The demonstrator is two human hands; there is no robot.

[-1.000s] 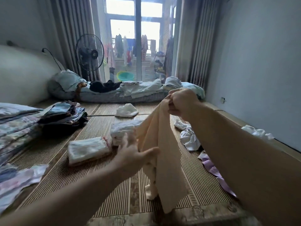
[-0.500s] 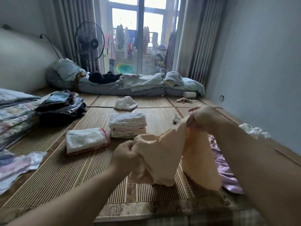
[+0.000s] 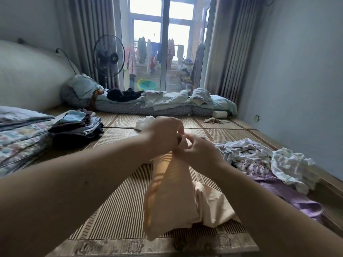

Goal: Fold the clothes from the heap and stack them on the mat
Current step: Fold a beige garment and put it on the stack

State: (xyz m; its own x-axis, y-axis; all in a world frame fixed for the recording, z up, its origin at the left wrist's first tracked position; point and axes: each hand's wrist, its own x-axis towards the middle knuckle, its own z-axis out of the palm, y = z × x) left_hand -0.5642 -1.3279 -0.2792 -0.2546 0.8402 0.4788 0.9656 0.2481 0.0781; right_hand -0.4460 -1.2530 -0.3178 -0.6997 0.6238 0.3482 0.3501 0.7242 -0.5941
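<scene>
Peach garment (image 3: 170, 197) pinched up top by left hand (image 3: 163, 134) and right hand (image 3: 196, 149), dangling onto mat (image 3: 115, 210), probably to square edges.

peach garment (image 3: 170, 197), striped brown mat (image 3: 118, 206), lilac cloth (image 3: 289, 193)

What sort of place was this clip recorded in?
Most likely a bedroom in a home. A woven mat covers the floor, bedding lies along a glass balcony door with laundry hanging outside, and a standing fan is by the curtain.
</scene>
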